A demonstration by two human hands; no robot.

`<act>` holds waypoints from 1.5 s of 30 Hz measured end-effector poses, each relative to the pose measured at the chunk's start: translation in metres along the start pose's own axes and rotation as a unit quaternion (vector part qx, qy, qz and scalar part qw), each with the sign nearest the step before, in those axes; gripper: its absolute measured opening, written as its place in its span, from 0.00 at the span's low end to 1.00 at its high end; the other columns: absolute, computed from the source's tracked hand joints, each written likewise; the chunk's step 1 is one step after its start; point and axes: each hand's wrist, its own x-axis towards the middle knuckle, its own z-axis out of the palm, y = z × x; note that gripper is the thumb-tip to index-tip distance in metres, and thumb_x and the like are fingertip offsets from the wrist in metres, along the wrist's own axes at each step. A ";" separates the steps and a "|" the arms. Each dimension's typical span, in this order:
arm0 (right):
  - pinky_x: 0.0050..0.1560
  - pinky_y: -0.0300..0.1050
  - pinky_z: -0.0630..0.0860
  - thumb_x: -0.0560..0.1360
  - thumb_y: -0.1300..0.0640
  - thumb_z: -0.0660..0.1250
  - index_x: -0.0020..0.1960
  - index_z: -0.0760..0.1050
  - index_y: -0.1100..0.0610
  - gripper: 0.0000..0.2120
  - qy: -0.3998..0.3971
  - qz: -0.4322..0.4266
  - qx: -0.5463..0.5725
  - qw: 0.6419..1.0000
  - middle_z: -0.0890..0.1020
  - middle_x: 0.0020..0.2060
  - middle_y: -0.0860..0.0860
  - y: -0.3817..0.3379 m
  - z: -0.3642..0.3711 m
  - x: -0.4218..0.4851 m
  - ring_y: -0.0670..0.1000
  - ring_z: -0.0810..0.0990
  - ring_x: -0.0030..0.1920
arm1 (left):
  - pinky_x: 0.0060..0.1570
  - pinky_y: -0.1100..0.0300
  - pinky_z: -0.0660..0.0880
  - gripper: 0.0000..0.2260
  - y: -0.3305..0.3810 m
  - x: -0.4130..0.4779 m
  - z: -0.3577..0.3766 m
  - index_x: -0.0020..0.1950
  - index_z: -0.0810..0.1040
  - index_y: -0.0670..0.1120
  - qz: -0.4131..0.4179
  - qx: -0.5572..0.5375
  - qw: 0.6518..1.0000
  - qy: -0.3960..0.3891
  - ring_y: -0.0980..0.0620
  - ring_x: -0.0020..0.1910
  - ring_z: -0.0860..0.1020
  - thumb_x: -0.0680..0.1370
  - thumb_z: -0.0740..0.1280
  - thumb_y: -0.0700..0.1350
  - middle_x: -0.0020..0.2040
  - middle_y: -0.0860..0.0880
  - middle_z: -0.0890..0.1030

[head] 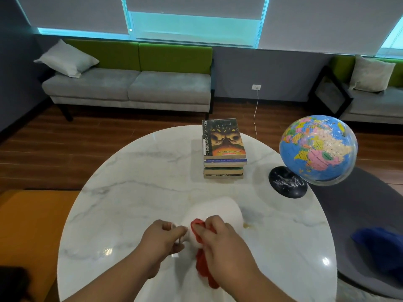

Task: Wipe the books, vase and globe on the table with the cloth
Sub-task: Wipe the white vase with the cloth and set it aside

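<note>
A white vase is tilted toward me over the round marble table. My left hand grips its narrow neck. My right hand holds a red cloth and presses it against the vase just below the neck. Part of the cloth hangs down under my right wrist. A stack of several books stands at the far side of the table. A blue globe on a black base stands at the table's right edge.
A grey and green sofa with a cushion stands against the far wall. A second seat is at the right. A white cable runs from a wall socket to the floor. Something blue lies on a dark rug at the right.
</note>
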 end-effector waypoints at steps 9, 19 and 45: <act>0.44 0.29 0.67 0.79 0.58 0.59 0.67 0.73 0.44 0.19 0.136 0.237 0.133 0.953 0.68 0.48 0.41 0.058 -0.014 0.023 0.40 0.73 0.43 | 0.44 0.54 0.82 0.11 -0.006 -0.002 0.003 0.41 0.72 0.36 0.023 -0.002 0.999 0.026 0.43 0.34 0.79 0.72 0.73 0.40 0.38 0.40 0.77; 0.54 0.32 0.71 0.74 0.47 0.51 0.68 0.70 0.39 0.24 0.094 0.047 0.099 0.989 0.67 0.52 0.36 0.016 -0.004 -0.008 0.41 0.73 0.51 | 0.37 0.62 0.72 0.15 0.005 -0.013 0.014 0.48 0.72 0.51 0.124 0.165 0.977 0.061 0.49 0.42 0.81 0.68 0.75 0.47 0.48 0.53 0.78; 0.48 0.34 0.69 0.77 0.55 0.59 0.66 0.74 0.45 0.19 0.114 0.142 0.076 0.980 0.70 0.49 0.41 0.037 -0.025 0.001 0.45 0.75 0.47 | 0.41 0.62 0.74 0.19 -0.001 -0.011 0.021 0.49 0.68 0.55 0.251 0.273 0.928 0.026 0.56 0.40 0.75 0.66 0.75 0.48 0.46 0.54 0.74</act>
